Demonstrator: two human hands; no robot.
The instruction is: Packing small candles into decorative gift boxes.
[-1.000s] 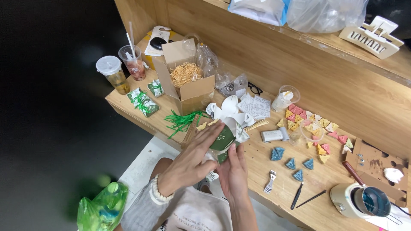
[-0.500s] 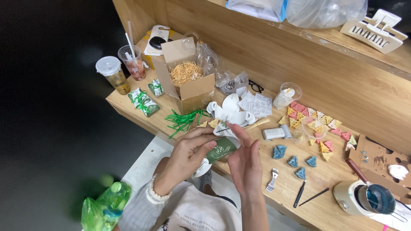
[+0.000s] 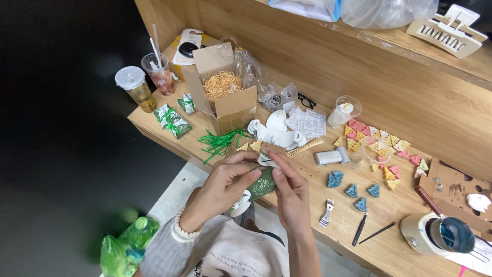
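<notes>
Over the near edge of the wooden table (image 3: 307, 215), the left hand (image 3: 223, 187) and the right hand (image 3: 289, 187) meet around a small green packet (image 3: 262, 183) with a pale leaf pattern. Both hands are curled, fingertips pinching the packet from either side, the left thumb (image 3: 252, 174) pressed on its top (how the packet's far side is folded cannot be seen). Just beyond lie small yellow triangles (image 3: 254, 145), loose green ribbon strands (image 3: 219, 142) and a cluster of white shells (image 3: 275, 128). Behind those stands an open cardboard box (image 3: 225, 100) filled with straw-coloured shreds. To the right sit blue triangles (image 3: 335, 179), a small grey tool (image 3: 330, 156), and a round pot of dark blue liquid (image 3: 441, 235).
</notes>
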